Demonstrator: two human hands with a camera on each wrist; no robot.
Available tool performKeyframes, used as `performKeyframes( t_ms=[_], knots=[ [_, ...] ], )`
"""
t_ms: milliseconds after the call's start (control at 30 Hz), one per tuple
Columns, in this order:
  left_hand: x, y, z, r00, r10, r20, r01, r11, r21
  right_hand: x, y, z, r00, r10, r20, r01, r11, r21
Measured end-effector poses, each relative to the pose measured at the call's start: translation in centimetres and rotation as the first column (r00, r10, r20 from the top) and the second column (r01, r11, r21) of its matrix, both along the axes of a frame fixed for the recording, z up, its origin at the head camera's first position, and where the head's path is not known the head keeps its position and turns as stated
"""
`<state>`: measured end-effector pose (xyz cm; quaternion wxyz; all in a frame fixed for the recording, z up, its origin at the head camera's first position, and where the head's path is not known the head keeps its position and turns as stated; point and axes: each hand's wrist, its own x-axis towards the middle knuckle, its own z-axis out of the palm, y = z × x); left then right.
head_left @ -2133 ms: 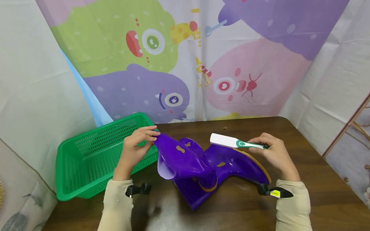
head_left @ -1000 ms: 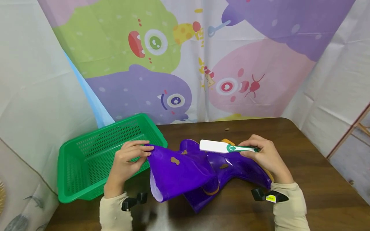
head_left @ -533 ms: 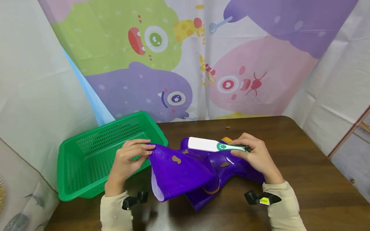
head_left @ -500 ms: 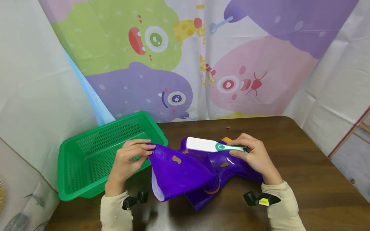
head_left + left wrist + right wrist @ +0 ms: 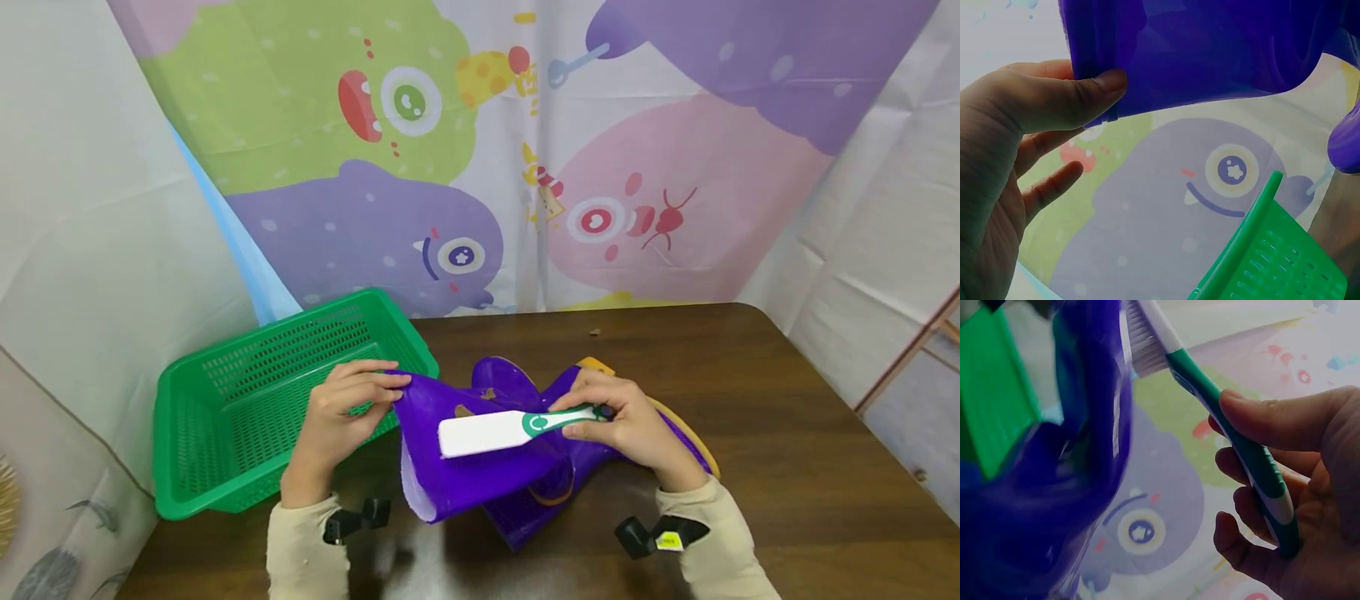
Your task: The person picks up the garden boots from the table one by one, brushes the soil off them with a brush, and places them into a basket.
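Observation:
My left hand (image 5: 339, 417) pinches the top rim of a purple rain boot (image 5: 472, 483), thumb on one side and fingers on the other, keeping its shaft raised. Brown patches (image 5: 462, 411) mark the shaft, one partly hidden by the brush. My right hand (image 5: 626, 421) grips the green-and-white handle of a scrub brush (image 5: 487, 433), whose white back faces up over the shaft. In the right wrist view its bristles (image 5: 1145, 340) point toward the boot's side. Another purple boot (image 5: 516, 529) lies underneath, its yellow-edged sole to the right.
A green perforated basket (image 5: 210, 500) stands left of the boots on the brown wooden table (image 5: 772, 500). A small brown scrap (image 5: 595, 332) lies near the back edge. Behind the table hangs a cartoon-printed curtain (image 5: 517, 275).
The brush in my right hand has moved left and down, from over the lower boot onto the raised boot's shaft. Earlier, my left hand lowered that shaft's rim slightly.

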<state>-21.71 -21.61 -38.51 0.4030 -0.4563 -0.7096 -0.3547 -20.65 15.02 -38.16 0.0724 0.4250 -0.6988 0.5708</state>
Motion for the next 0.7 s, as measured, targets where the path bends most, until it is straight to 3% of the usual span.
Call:
performKeyframes(
  t_ms=[200, 333, 700],
  knots=[
    [0.1, 0.2, 0.1, 1.0, -0.002, 0.0, 0.002, 1.0, 0.0, -0.4, 0.1, -0.9, 0.991, -0.097, 0.095, 0.096, 0.995, 0.012],
    [0.2, 0.2, 0.1, 1.0, 0.001, 0.002, -0.001, 1.0, -0.002, -0.4, 0.1, -1.1, 0.981, -0.107, 0.159, 0.111, 0.994, -0.02],
    [0.1, 0.3, 0.1, 1.0, -0.001, -0.012, 0.001, 1.0, 0.007, -0.5, -0.5, -1.3, 0.978, -0.161, 0.132, 0.17, 0.984, -0.061]
  ],
)
